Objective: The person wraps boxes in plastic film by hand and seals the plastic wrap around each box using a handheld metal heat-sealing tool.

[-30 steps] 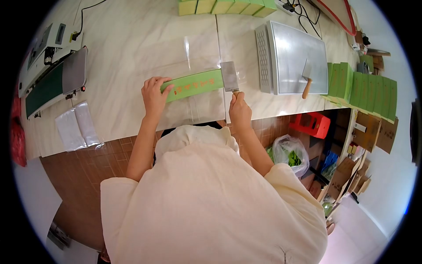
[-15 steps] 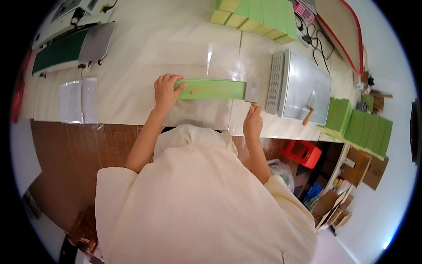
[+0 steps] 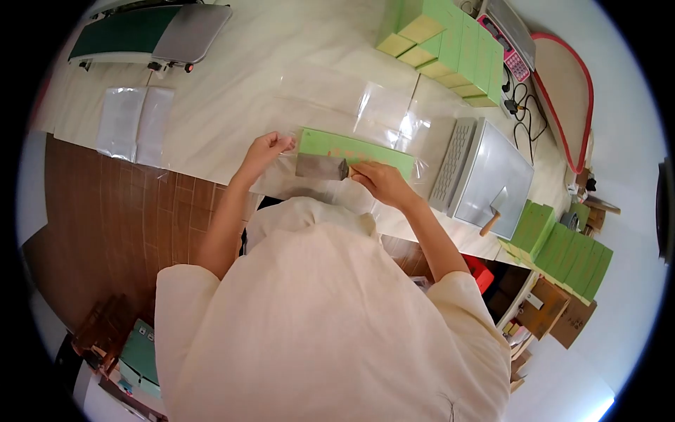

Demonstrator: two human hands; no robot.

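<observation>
While the green box (image 3: 355,145) rests on the pale tabletop (image 3: 242,70) in front of the wearer, its long side slants from about 10 o'clock towards 4 o'clock, with orange marks on its face. Half a second ago the left hand (image 3: 269,149) covered the box's left end; now it is off the box, just beside it at 9 o'clock. Its grip is drawn nearly together, thumb near the bent fingers; whether it pinches any of the clear film (image 3: 355,100) cannot be told. The right hand (image 3: 383,181) has its grip wrapped around the wooden handle of a scraper (image 3: 320,167). Its blade, earlier at the box's right end, now lies along the near side and points to 9 o'clock. Glossy film spreads beyond the box at 12 o'clock. From the box, a metal-topped unit (image 3: 489,169) stands at 3 o'clock with a second scraper (image 3: 495,209) on it, stacked green boxes (image 3: 450,53) are between 1 and 2 o'clock, and clear bags (image 3: 133,123) lie at 9 o'clock, well apart.
</observation>
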